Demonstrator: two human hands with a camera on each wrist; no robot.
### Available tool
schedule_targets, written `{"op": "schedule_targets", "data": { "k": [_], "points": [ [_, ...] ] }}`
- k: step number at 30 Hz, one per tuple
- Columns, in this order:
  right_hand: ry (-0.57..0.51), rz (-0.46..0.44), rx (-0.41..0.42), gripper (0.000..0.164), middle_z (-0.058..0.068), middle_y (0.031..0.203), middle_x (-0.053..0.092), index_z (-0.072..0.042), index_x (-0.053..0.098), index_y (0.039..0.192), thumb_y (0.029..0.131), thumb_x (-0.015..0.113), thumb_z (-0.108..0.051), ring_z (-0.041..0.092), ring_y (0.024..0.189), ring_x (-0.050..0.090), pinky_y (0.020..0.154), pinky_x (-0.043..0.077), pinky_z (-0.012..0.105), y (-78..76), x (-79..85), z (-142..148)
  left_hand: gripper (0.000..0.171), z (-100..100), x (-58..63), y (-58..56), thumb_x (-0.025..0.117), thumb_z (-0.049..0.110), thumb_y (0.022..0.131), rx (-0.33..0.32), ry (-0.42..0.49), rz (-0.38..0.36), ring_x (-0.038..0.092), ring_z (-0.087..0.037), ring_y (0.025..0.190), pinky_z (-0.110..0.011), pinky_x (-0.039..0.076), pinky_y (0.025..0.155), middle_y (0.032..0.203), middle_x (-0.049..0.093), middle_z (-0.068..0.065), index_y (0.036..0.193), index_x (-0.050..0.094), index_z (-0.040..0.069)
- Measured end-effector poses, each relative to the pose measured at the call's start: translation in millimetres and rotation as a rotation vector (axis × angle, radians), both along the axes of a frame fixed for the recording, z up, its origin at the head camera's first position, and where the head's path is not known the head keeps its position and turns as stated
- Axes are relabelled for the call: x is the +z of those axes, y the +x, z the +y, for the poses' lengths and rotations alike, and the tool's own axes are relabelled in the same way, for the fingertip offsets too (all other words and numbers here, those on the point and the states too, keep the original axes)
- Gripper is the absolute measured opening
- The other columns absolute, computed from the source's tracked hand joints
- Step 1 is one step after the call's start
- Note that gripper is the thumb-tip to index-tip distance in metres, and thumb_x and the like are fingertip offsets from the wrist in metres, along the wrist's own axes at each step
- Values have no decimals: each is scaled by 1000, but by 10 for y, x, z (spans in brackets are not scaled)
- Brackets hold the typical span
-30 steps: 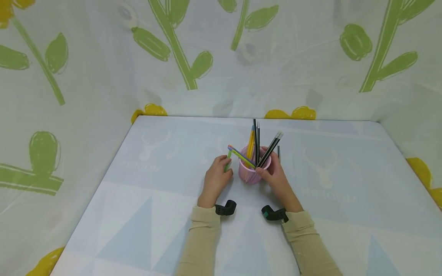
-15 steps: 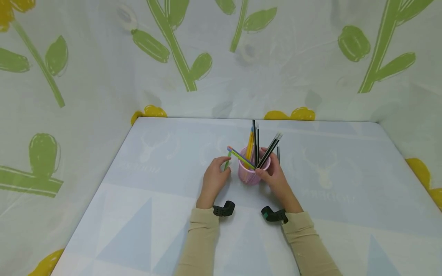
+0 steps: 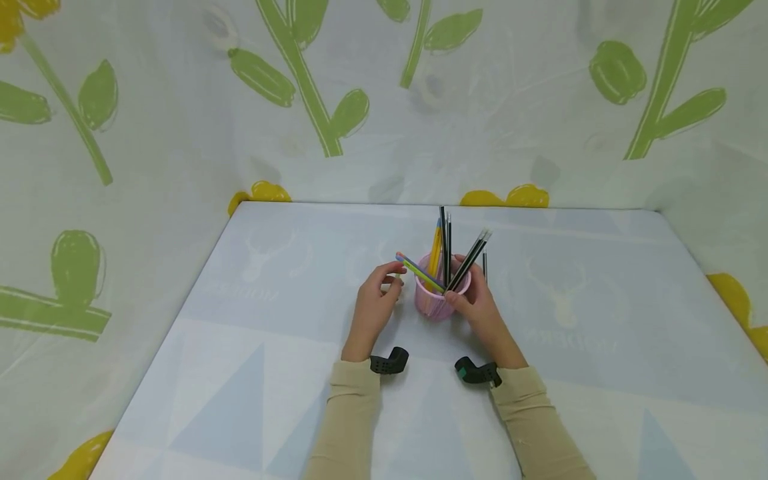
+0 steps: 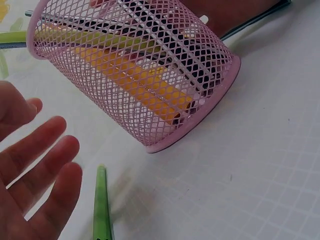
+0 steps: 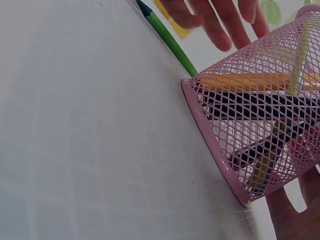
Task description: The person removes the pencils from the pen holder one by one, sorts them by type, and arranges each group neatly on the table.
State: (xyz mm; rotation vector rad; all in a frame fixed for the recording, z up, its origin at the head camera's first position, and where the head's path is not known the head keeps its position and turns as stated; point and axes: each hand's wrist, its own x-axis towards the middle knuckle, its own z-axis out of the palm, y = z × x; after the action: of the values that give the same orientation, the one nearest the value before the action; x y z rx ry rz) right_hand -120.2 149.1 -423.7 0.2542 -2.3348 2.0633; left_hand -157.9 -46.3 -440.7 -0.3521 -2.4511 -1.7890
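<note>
A pink mesh pen cup [image 3: 433, 307] stands upright, holding black pencils [image 3: 471, 259], yellow-orange pencils [image 3: 433, 250] and a slanted pair of bright pencils [image 3: 423, 273] that lean out over the left rim. My right hand [image 3: 480, 310] grips the cup's right side, its thumb at the near rim. Left of the cup, my left hand [image 3: 374, 303] hovers with loosely bent fingers; the left wrist view shows nothing between them. Below those fingers a green pencil [image 4: 101, 205] lies on the table, mostly hidden in the head view. Whether the left fingertips touch the slanted pencils I cannot tell.
Another dark pencil [image 3: 485, 265] shows just beyond the right hand; its lower part is hidden. The pale patterned table [image 3: 600, 373] spreads around the hands. Behind it hangs a leaf-printed curtain [image 3: 480, 147]. Both wrists wear black camera mounts [image 3: 390, 361].
The left fingers have risen a little and shifted right, toward the ends of the slanted pencils. The green pencil, earlier seen by those fingers, is now mostly covered. Right hand and cup stayed put.
</note>
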Motion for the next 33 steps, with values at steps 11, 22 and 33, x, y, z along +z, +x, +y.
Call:
{"op": "schedule_targets", "data": {
  "k": [11, 22, 33],
  "points": [
    [-5, 19, -2, 59, 11, 142, 28, -14, 23, 137, 87, 52, -7, 23, 129, 27, 103, 22, 44, -10, 0, 13, 48, 12, 52, 13, 52, 9, 87, -287, 64, 20, 44, -22, 116, -36, 42, 89, 128, 46, -2, 133, 38, 15],
    [-14, 22, 1, 59, 9, 143, 26, -14, 23, 138, 88, 51, -3, 24, 129, 28, 101, 26, 43, -12, -18, 8, 71, 186, -7, 39, 64, 43, 78, -351, 82, -189, 34, -14, 124, -36, 31, 99, 138, 34, 3, 137, 27, 30],
    [24, 93, -40, 38, 11, 139, 33, -10, 30, 135, 98, 31, -16, 23, 129, 25, 102, 15, 52, 6, -3, 20, 82, 470, 121, 184, 69, 32, 77, -254, 303, -224, 29, -14, 126, -40, 23, 103, 140, 30, 3, 141, 19, 19]
  ]
}}
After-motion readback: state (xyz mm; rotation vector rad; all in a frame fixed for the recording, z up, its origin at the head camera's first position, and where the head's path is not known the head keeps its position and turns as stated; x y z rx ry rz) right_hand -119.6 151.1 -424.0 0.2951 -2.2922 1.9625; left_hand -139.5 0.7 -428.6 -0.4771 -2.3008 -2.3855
